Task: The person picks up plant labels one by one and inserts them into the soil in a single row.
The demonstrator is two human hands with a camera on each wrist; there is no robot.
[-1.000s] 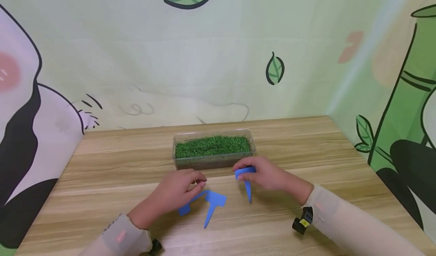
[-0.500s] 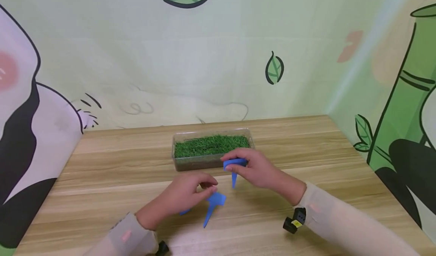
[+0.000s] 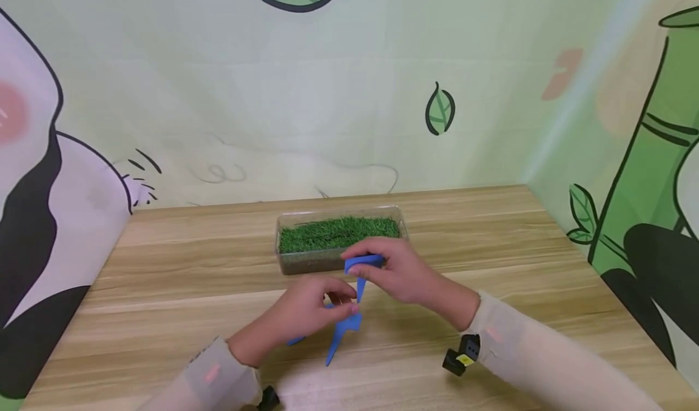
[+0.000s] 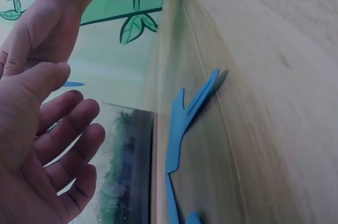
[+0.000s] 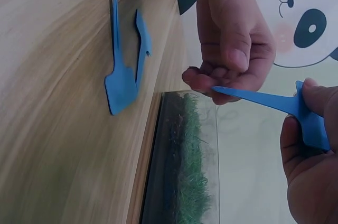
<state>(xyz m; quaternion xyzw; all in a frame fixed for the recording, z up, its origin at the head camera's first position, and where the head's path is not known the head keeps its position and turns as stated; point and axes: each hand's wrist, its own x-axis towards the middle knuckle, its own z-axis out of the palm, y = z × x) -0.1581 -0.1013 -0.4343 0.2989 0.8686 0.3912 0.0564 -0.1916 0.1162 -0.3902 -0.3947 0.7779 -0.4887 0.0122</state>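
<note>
My right hand (image 3: pixel 406 277) pinches the wide head of a blue T-shaped tag (image 3: pixel 361 288) between thumb and fingers, its pointed stem downward. In the right wrist view that stem (image 5: pixel 259 98) reaches to the fingertips of my left hand (image 5: pixel 237 39); whether they touch is unclear. My left hand (image 3: pixel 306 308) hovers over the table with loosely bent fingers, gripping nothing. Below it, a blue tag (image 3: pixel 344 327) lies on the wood, partly covered in the head view. Another blue tag (image 5: pixel 141 39) lies beside it, mostly hidden behind the left hand in the head view.
A clear plastic box (image 3: pixel 319 261) with green grass (image 3: pixel 338 232) stands on the wooden table (image 3: pixel 191 259), just beyond both hands. Behind the table hangs a pale green backdrop (image 3: pixel 327 95) printed with leaves, bamboo and pandas.
My right hand has carried its tag leftward and slightly up in the head view. My left hand has shifted right, over the loose tags, so the two hands are now closer together.
</note>
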